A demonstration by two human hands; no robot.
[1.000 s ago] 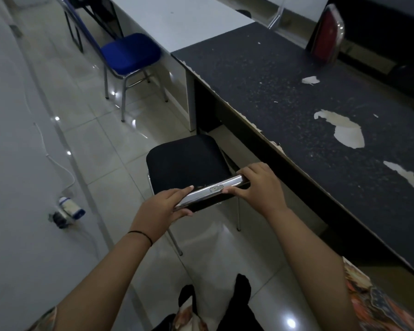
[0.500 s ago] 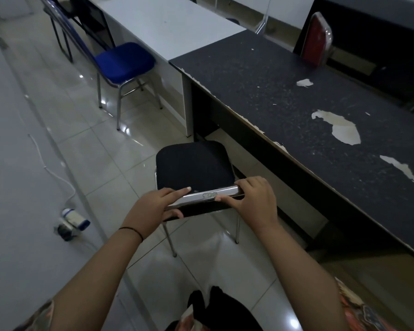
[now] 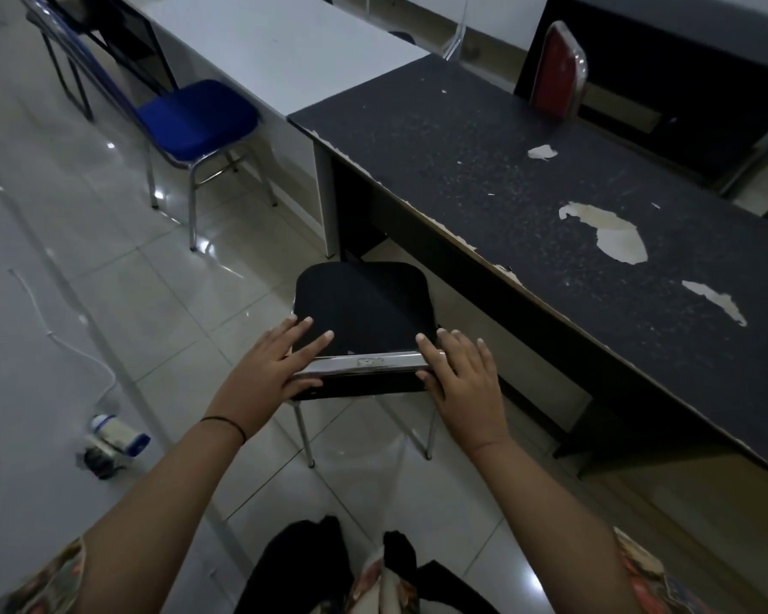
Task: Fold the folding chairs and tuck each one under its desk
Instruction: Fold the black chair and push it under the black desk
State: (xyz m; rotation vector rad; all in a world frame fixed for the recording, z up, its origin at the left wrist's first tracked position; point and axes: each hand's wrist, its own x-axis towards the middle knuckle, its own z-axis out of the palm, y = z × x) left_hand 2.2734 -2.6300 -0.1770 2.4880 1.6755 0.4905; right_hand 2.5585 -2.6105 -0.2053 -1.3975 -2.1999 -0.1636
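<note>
Black chair [image 3: 364,303] unfolded beside the tabletop [image 3: 528,206], both hands [image 3: 267,365] [image 3: 466,374] flat and open on its backrest; folding, tucking, blue chair [image 3: 198,115] all remain.

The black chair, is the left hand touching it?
Touching. In the head view the left hand lies flat on the black chair, fingers on its seat and chrome top bar.

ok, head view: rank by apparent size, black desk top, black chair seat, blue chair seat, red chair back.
1. black desk top, by far the largest.
2. black chair seat.
3. blue chair seat, though it stands farther from the camera, so true size versus the black seat is unsure.
4. red chair back, smallest, partly hidden behind the desk.
</note>
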